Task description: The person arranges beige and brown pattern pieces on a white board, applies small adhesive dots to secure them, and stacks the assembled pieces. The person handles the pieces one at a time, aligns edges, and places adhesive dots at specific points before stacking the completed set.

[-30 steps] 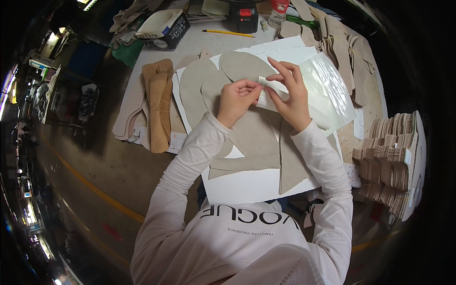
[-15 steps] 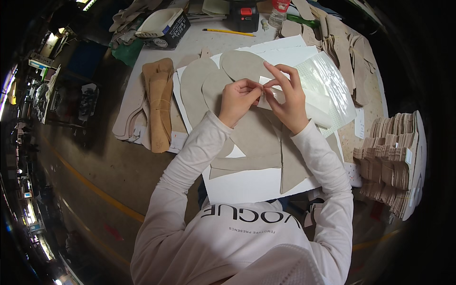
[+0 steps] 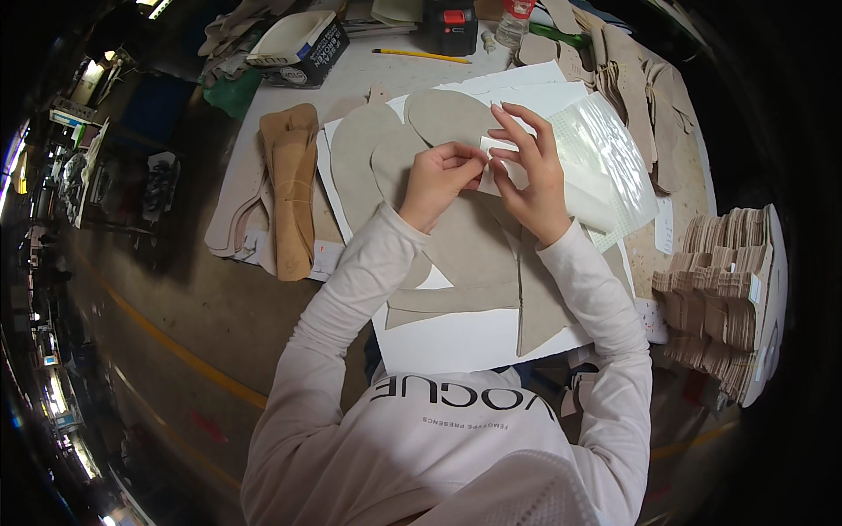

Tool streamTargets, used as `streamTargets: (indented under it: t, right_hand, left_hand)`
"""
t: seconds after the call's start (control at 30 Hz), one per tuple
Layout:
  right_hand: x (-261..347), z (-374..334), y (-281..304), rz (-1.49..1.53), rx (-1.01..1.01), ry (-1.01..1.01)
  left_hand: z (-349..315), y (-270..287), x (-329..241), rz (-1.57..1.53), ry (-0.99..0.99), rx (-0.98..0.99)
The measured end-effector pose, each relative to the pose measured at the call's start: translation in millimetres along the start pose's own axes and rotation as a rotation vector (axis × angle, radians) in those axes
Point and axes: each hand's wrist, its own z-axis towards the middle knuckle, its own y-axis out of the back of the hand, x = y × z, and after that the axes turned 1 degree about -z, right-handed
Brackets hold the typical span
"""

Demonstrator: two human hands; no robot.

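A translucent white sheet (image 3: 589,203) lies over the right part of the grey pieces, its near side curling up toward my fingers. With thumb and fingers closed, my left hand (image 3: 441,181) pinches the sheet's left edge. Right beside it, my right hand (image 3: 537,186) has thumb and index fingertips at the same corner, while its other fingers are raised and spread. Under both hands lie flat grey cut pieces (image 3: 474,250) with curved outlines, spread on white board (image 3: 452,342). A glossy gridded sheet (image 3: 614,149) sits at the right, partly beneath the curled one.
Left of the board lies a tied brown bundle (image 3: 291,193). A black-and-white box (image 3: 307,57), a yellow pencil (image 3: 421,56), a black-and-red battery-like block (image 3: 451,28) and a bottle (image 3: 512,24) stand toward the back. Stacked beige pieces (image 3: 715,294) are at the right.
My right hand's fingertips have shifted slightly, with the index less extended and the other fingers fanned differently. My left hand keeps its pinch. The view has moved a little.
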Motion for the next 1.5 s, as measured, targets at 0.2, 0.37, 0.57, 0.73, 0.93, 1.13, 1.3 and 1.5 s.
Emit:
streamTargets:
  t: [0.2,0.37,0.57,0.73,0.93,1.13,1.3,1.5]
  right_hand:
    - [1,2,3,-0.013,0.025,0.004]
    - [2,3,5,-0.002,0.044,0.016]
    - [-2,1,5,-0.04,0.037,0.053]
    - [-5,8,12,0.181,-0.067,-0.169]
    - [-19,-3,67,-0.464,0.435,0.015]
    - [-44,-16,102,-1.161,0.12,0.243]
    - [-21,-24,133,-0.875,0.271,-0.017]
    - [47,-62,120,-0.337,0.282,-0.253]
  left_hand:
    - [1,1,3,-0.006,-0.032,0.028]
    - [2,-1,6,-0.055,-0.123,0.041]
    - [1,-4,5,-0.071,-0.096,0.041]
    - [3,-6,10,0.091,-0.196,0.062]
    - [14,3,14,0.127,-0.279,0.034]
    - [4,-9,-13,0.335,-0.568,-0.005]
    - [-53,-12,-42,0.832,-0.598,0.318]
    - [-115,-26,-12,1.124,-0.591,0.441]
